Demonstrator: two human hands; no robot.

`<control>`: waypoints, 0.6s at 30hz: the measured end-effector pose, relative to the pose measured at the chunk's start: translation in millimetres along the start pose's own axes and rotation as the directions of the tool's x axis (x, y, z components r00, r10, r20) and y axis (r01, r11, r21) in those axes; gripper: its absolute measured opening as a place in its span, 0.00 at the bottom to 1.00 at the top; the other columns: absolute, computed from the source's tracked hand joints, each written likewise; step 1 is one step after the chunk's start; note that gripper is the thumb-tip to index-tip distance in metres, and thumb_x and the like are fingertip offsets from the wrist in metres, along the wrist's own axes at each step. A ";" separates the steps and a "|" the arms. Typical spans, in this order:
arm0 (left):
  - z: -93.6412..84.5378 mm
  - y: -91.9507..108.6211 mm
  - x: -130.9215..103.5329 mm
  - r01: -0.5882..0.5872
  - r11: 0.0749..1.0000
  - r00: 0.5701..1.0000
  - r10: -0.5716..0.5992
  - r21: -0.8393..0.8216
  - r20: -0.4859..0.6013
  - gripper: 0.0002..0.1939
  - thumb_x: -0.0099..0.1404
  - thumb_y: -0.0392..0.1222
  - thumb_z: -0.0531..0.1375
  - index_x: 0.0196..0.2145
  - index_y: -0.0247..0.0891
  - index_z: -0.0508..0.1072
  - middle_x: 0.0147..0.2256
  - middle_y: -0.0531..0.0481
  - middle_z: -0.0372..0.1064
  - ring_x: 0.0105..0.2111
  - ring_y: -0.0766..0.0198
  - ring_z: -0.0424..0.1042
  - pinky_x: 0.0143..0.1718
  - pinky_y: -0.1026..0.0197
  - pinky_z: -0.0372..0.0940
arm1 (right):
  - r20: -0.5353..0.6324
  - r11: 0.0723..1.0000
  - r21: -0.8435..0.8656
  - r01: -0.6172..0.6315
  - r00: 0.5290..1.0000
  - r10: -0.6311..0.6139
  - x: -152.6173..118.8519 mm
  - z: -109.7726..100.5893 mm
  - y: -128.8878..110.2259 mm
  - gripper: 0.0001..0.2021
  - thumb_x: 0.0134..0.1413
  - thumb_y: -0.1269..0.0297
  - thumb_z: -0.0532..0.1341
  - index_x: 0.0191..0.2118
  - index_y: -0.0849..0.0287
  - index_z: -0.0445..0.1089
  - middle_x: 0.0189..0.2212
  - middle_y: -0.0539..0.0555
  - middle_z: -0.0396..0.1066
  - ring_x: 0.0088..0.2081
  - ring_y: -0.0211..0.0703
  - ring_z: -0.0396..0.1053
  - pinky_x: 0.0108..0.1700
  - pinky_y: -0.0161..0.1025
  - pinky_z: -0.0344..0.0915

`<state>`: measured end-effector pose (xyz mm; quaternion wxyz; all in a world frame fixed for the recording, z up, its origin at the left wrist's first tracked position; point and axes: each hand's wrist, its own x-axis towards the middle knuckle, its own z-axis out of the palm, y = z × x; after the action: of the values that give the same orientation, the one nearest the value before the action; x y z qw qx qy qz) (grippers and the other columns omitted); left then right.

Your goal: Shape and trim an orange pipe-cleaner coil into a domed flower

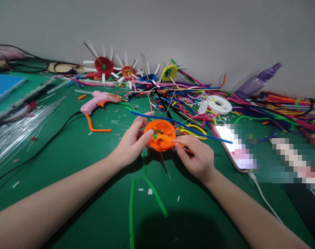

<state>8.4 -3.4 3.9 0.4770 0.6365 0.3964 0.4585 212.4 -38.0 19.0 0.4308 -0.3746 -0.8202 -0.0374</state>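
My left hand (pixel 134 140) grips a round orange piece (pixel 159 126), its thumb on the near face and the other fingers mostly hidden behind. Orange strands ring its rim, and a bit of green shows at its centre. At its right side my right hand (pixel 196 155) pinches an orange pipe cleaner (pixel 165 139) that lies across the face. A long blue pipe cleaner (pixel 183 123) runs slantwise over the piece and above my right hand; what holds it cannot be made out. Yellow-handled pliers (pixel 196 130) lie just behind my right hand.
A pink glue gun (pixel 99 100) lies left, its black cord trailing. Green strips (pixel 131 214) lie in front. At the back are coloured discs with white strips (pixel 104 65), piled pipe cleaners, a white spool (pixel 219 104) and a purple bottle (pixel 256 83). A phone (pixel 231 147) lies right.
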 end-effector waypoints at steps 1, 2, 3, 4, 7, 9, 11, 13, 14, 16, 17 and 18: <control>-0.5 -1.1 -0.3 -0.009 1.000 1.000 0.009 -0.002 0.009 0.20 0.66 0.52 0.56 0.51 0.39 0.65 0.43 0.47 0.66 0.33 0.65 0.67 0.33 0.63 0.67 | -0.006 0.999 0.004 -0.047 0.999 0.047 0.6 -0.2 0.0 0.05 0.59 0.72 0.59 0.35 0.60 0.72 0.31 0.55 0.78 0.34 0.39 0.77 0.38 0.35 0.74; -0.9 -2.3 -0.6 -0.014 1.000 1.000 0.014 -0.013 0.019 0.22 0.65 0.53 0.57 0.52 0.39 0.64 0.46 0.47 0.65 0.35 0.65 0.68 0.34 0.62 0.68 | -0.008 0.996 0.011 -0.092 0.996 0.092 1.2 -0.7 -0.1 0.05 0.59 0.72 0.59 0.35 0.60 0.72 0.31 0.54 0.78 0.34 0.39 0.77 0.38 0.35 0.74; -1.4 -3.3 -0.7 -0.016 0.999 0.999 0.017 -0.033 0.035 0.23 0.65 0.54 0.57 0.53 0.40 0.62 0.48 0.46 0.64 0.37 0.63 0.68 0.36 0.60 0.68 | -0.009 0.991 0.021 -0.131 0.991 0.131 1.9 -1.1 -0.1 0.05 0.59 0.71 0.59 0.34 0.59 0.73 0.31 0.54 0.78 0.34 0.39 0.77 0.38 0.35 0.74; -1.9 -4.3 -0.8 -0.020 0.998 0.998 0.023 -0.056 0.053 0.24 0.65 0.54 0.57 0.54 0.41 0.61 0.51 0.45 0.62 0.40 0.61 0.68 0.39 0.59 0.69 | -0.008 0.986 0.036 -0.163 0.987 0.163 2.5 -1.6 -0.1 0.05 0.59 0.71 0.59 0.34 0.59 0.73 0.31 0.54 0.79 0.34 0.40 0.77 0.38 0.35 0.74; -2.9 -5.9 -0.9 -0.027 0.990 0.991 0.045 -0.141 0.123 0.27 0.64 0.55 0.57 0.57 0.42 0.59 0.58 0.43 0.58 0.49 0.54 0.67 0.44 0.55 0.69 | 0.007 0.965 0.095 -0.246 0.969 0.246 3.5 -2.2 -0.5 0.06 0.59 0.71 0.59 0.34 0.60 0.73 0.31 0.53 0.78 0.34 0.39 0.77 0.38 0.35 0.74; -2.9 -6.1 -0.5 0.006 0.975 0.984 0.033 -0.222 0.175 0.30 0.64 0.55 0.58 0.59 0.44 0.56 0.61 0.42 0.56 0.52 0.52 0.67 0.43 0.56 0.71 | 0.018 0.948 0.123 -0.293 0.956 0.293 3.5 -1.8 -1.0 0.06 0.59 0.71 0.58 0.33 0.59 0.73 0.30 0.53 0.78 0.33 0.39 0.77 0.37 0.34 0.74; -2.5 -6.3 0.5 0.062 0.948 0.976 0.008 -0.313 0.220 0.32 0.63 0.54 0.59 0.60 0.45 0.53 0.61 0.42 0.56 0.53 0.51 0.67 0.40 0.58 0.72 | 0.009 0.936 0.138 -0.322 0.946 0.324 2.9 -1.0 -1.4 0.06 0.59 0.70 0.59 0.33 0.59 0.72 0.30 0.52 0.78 0.33 0.39 0.77 0.36 0.34 0.74; -2.1 -6.6 2.2 0.122 0.910 0.970 -0.025 -0.396 0.241 0.31 0.63 0.52 0.59 0.60 0.45 0.53 0.59 0.42 0.59 0.52 0.52 0.69 0.38 0.58 0.73 | 0.003 0.920 0.165 -0.356 0.933 0.361 2.2 -0.1 -1.3 0.05 0.59 0.70 0.59 0.33 0.58 0.72 0.30 0.51 0.78 0.31 0.38 0.76 0.34 0.33 0.73; -1.9 -6.8 3.2 0.145 0.889 0.969 -0.038 -0.435 0.244 0.30 0.62 0.51 0.60 0.58 0.45 0.54 0.58 0.42 0.60 0.50 0.53 0.70 0.38 0.58 0.74 | 0.004 0.906 0.188 -0.380 0.922 0.386 1.8 0.4 -1.1 0.05 0.59 0.69 0.58 0.33 0.58 0.72 0.30 0.51 0.78 0.29 0.37 0.76 0.32 0.33 0.73; -1.9 -6.5 5.0 0.168 0.858 0.969 -0.052 -0.486 0.242 0.28 0.60 0.46 0.61 0.55 0.45 0.56 0.56 0.43 0.60 0.47 0.56 0.72 0.38 0.58 0.74 | 0.016 0.877 0.230 -0.422 0.902 0.431 1.2 1.1 -0.5 0.05 0.60 0.68 0.58 0.34 0.57 0.71 0.29 0.50 0.77 0.26 0.36 0.75 0.29 0.32 0.73; -1.9 -5.8 5.6 0.168 0.851 0.969 -0.048 -0.498 0.243 0.28 0.59 0.43 0.62 0.54 0.45 0.56 0.56 0.44 0.60 0.46 0.57 0.73 0.38 0.58 0.75 | 0.017 0.870 0.241 -0.431 0.898 0.440 1.0 1.3 -0.1 0.05 0.60 0.68 0.58 0.34 0.57 0.71 0.29 0.49 0.77 0.25 0.36 0.75 0.28 0.32 0.73; -2.0 -4.6 5.9 0.160 0.860 0.967 -0.039 -0.485 0.250 0.28 0.58 0.40 0.63 0.53 0.45 0.57 0.56 0.44 0.59 0.45 0.58 0.73 0.38 0.59 0.75 | 0.015 0.869 0.244 -0.431 0.897 0.441 0.8 1.4 0.2 0.05 0.60 0.68 0.58 0.34 0.57 0.71 0.29 0.50 0.77 0.25 0.36 0.75 0.28 0.32 0.73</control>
<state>7.7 3.6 0.9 0.6919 0.5181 0.2381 0.4429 211.4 -36.8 18.7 0.4869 -0.4941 -0.7038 0.1529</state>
